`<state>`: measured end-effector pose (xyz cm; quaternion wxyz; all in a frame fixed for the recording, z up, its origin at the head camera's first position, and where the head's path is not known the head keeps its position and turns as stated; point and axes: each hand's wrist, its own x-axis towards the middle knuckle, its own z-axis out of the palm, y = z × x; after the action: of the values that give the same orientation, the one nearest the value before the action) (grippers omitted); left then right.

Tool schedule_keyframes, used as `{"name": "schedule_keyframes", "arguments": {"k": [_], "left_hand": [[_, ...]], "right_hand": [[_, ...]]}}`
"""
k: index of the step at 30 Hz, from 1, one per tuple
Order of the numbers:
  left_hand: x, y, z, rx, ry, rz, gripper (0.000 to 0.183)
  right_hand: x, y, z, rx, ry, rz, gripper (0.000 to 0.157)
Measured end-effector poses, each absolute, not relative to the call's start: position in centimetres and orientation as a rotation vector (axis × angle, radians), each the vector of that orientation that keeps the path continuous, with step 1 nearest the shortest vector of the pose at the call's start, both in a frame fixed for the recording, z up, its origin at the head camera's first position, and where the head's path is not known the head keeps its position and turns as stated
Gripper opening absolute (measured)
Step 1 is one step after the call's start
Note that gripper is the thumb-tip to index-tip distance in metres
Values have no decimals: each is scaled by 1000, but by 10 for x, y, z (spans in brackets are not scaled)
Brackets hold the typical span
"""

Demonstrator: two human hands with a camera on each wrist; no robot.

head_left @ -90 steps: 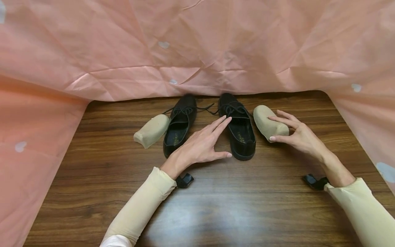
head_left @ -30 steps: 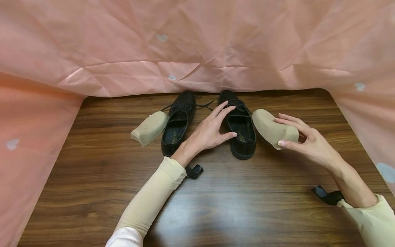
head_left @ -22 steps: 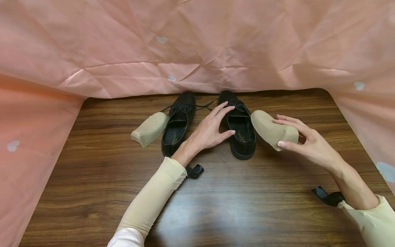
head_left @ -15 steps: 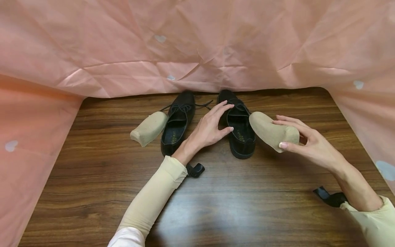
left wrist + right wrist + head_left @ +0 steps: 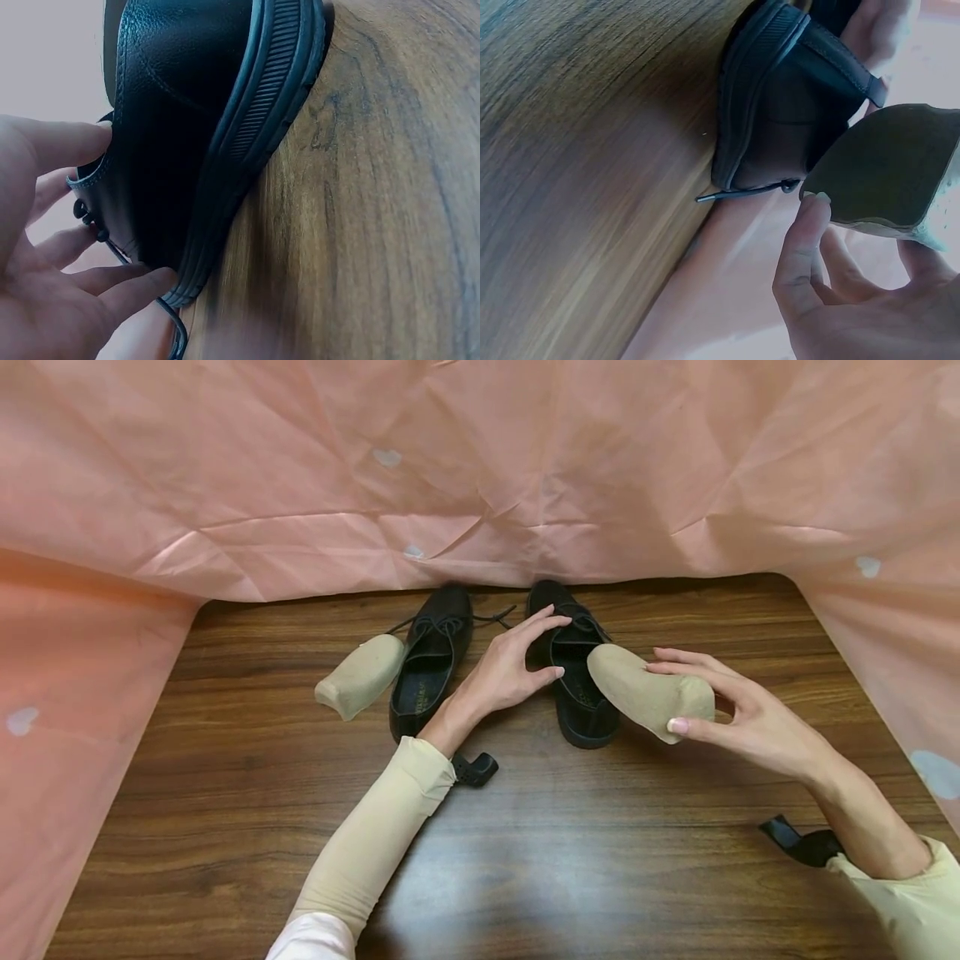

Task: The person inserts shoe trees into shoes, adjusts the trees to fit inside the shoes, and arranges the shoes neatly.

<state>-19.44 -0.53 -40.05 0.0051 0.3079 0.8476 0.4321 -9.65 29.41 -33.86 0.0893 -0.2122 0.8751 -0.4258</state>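
Observation:
The right hand (image 5: 750, 718) holds a beige foot-shaped shoe tree (image 5: 637, 685) between thumb and fingers, its rounded end over the opening of the right black lace-up shoe (image 5: 588, 722). The right wrist view shows the dark underside of this shoe tree (image 5: 889, 169) raised beside the shoe. On that same shoe, the left hand (image 5: 502, 672) has its thumb at the collar and its fingers across the laces and side, holding it. The left black shoe (image 5: 423, 689) lies partly behind the left wrist. A second beige shoe tree (image 5: 360, 675) lies at its left side.
The brown wood-grain table (image 5: 525, 860) bears both shoes near its far edge. Pink cloth with pale hearts (image 5: 480, 485) hangs behind the table and on both sides. Loose laces (image 5: 491, 617) stretch between the shoes. Black straps (image 5: 476, 770) show at the wrists.
The right hand has taken hold of the right shoe tree, lifted it and carried it left over the shoe opening. The left hand has settled round the right shoe's front.

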Motion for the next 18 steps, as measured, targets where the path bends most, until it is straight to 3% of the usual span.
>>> {"name": "schedule_keyframes", "arguments": {"k": [18], "left_hand": [[-199,-7,-402,969,2603,1453,52]], "right_hand": [[-97,284,-336,-647,2670,-1241,61]]}}
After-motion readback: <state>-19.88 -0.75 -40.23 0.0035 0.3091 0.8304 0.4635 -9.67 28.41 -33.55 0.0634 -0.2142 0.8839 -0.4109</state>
